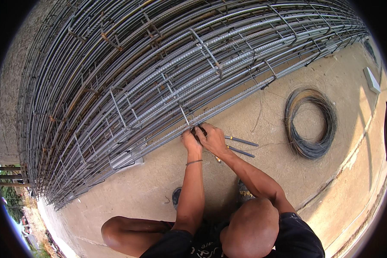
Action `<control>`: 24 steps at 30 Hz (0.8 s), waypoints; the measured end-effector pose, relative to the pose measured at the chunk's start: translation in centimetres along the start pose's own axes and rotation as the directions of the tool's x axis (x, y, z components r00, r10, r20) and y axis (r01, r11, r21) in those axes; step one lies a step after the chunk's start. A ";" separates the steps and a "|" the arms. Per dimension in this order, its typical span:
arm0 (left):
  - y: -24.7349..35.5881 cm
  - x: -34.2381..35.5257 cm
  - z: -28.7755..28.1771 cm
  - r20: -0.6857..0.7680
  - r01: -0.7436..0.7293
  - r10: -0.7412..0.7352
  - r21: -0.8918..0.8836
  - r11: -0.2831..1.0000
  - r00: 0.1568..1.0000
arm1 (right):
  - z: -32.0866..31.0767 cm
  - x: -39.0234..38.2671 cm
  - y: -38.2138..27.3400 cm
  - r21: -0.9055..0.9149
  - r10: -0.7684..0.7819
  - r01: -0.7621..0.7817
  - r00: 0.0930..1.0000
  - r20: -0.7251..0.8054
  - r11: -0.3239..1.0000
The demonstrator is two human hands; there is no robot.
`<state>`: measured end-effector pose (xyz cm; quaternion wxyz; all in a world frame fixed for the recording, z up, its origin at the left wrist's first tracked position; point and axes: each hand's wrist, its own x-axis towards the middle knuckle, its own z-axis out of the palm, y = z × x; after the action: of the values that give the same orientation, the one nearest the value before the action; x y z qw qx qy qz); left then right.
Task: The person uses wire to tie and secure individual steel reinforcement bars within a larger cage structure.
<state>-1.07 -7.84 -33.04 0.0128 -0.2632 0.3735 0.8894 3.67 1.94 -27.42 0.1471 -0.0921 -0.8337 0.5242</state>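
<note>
At frame centre, my left hand (pixel 192 141) and right hand (pixel 213 138) meet beside the rebar (pixel 221 109); I cannot tell what they grip. Likely stiff, heavy: hold near the stirrup (pixel 184 115).

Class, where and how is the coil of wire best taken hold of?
Probably by the left rim of the coil of wire, coming from the side of the right hand, fingers through the open middle: it lies flat on the floor as a thick ring, and this rim is nearest.

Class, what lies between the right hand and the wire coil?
In the head view, two dark tool handles and a thin wire strand.
</note>
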 end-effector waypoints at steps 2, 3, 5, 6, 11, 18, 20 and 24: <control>0.2 -0.3 -0.6 0.032 0.040 -0.040 0.004 0.999 0.999 | 0.0 0.0 -0.6 -0.027 0.012 -0.012 1.000 -0.005 1.000; 0.5 -0.5 -1.2 0.164 0.049 -0.054 0.031 0.998 0.985 | 0.0 -0.1 -0.9 -0.045 0.014 -0.014 1.000 -0.005 0.999; 0.4 -1.6 -1.0 0.298 0.073 -0.087 0.058 0.996 0.950 | 0.0 -0.1 -0.5 -0.079 0.024 -0.025 1.000 -0.013 0.997; 0.2 -2.2 -1.0 0.326 0.079 -0.098 0.070 0.994 0.940 | 0.1 -0.1 -0.3 -0.083 0.042 -0.044 0.999 -0.028 0.996; 0.0 -1.9 -2.0 0.402 -0.055 -0.004 0.136 0.989 0.916 | 1.1 0.1 -0.7 -0.022 0.074 -0.076 0.996 -0.054 0.997; -0.5 -2.2 -1.2 0.360 -0.131 0.055 0.192 0.972 0.931 | -0.1 0.3 -0.9 -0.007 0.150 -0.150 0.989 0.000 0.989; -0.4 -1.8 -1.5 0.351 -0.070 0.036 0.085 0.994 0.936 | -0.1 0.3 -1.1 0.010 0.160 -0.161 0.987 0.025 0.987; 0.3 -0.6 -1.6 0.331 -0.018 -0.039 0.166 0.986 0.943 | 0.2 0.4 -0.8 -0.027 0.139 -0.138 0.990 0.029 0.990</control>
<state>0.07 -9.03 -33.48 0.1024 -0.1091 0.4377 0.8866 3.28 1.56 -26.72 0.0964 -0.1438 -0.8340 0.5239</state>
